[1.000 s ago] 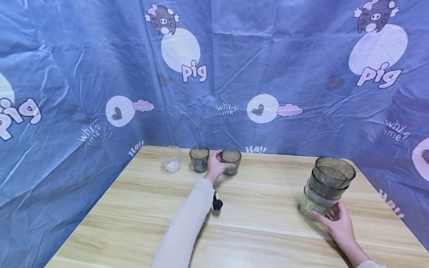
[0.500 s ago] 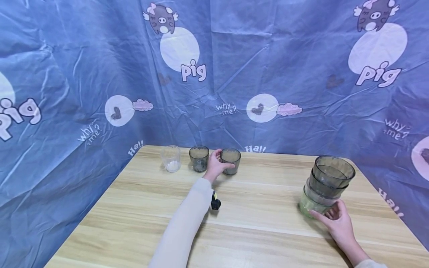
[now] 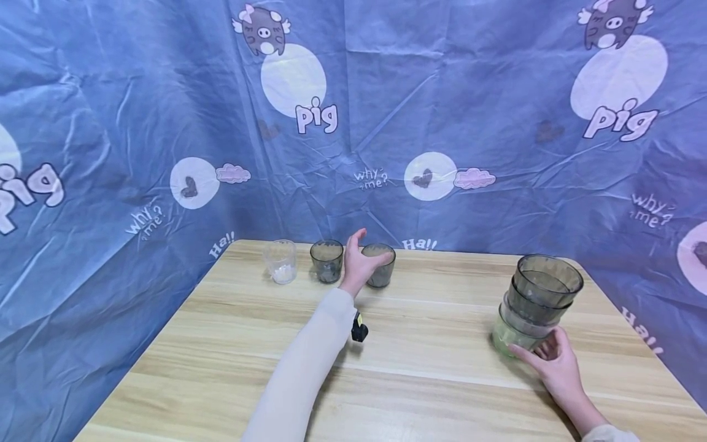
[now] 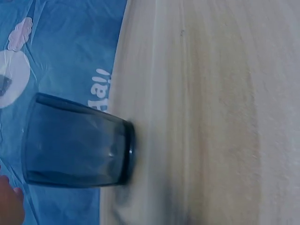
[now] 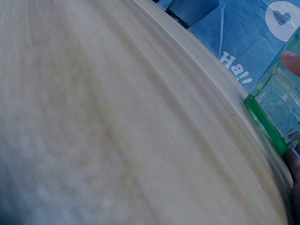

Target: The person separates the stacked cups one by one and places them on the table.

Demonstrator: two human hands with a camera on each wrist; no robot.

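Spread at the back of the table, my left hand (image 3: 358,267) is just beside and above a smoky grey cup (image 3: 381,277), the rightmost of a row of 3. In the left wrist view that cup stands upright on the wood, apart from the fingertips (image 4: 10,204) at the left edge. On the right, my right hand (image 3: 559,370) grips the green cup (image 3: 506,336) at the bottom of a leaning stack. Above it sit a clear cup (image 3: 521,322) and two smoky grey cups (image 3: 544,279). Fingers behind the stack are partly hidden.
Left of my left hand stand another smoky grey cup (image 3: 327,263) and a clear cup (image 3: 282,263). A blue printed curtain (image 3: 375,123) hangs behind the wooden table (image 3: 420,368). A small black device (image 3: 359,331) sits by my left wrist.
My left hand has let go of the rightmost grey cup, and its fingers have risen and spread. The right hand and the stack look unmoved.
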